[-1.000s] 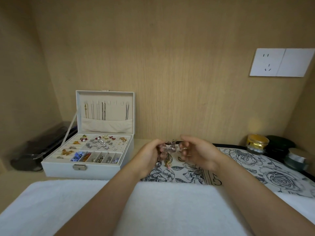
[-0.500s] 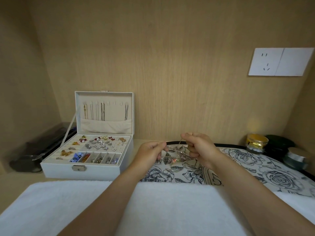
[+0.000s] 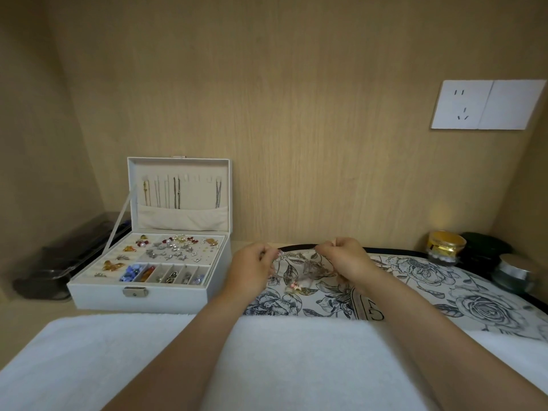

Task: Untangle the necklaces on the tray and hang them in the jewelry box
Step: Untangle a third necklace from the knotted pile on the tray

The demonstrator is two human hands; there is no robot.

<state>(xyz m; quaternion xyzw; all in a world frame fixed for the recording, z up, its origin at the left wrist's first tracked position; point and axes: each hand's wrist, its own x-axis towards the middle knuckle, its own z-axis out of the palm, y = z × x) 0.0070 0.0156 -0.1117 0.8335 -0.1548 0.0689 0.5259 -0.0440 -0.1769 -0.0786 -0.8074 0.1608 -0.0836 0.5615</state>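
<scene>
The left hand [image 3: 250,269] and right hand [image 3: 345,262] are each pinching thin metal chains of the tangled necklaces [image 3: 308,266], stretching the knotted clump over the flower-printed tray [image 3: 430,280]. The rectangular white box [image 3: 166,295] is standing open leftward, beyond a fluffy towel [image 3: 118,351].

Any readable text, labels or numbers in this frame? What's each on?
Black-and-white floral tray: dark letters at the white towel's edge, one looks like "G"; rest cut off, unreadable.
Gold-lidded jar: band too blurred to read.
White wall socket plate: slot holes only, no text.
White jewelry box: no lettering visible.
</scene>
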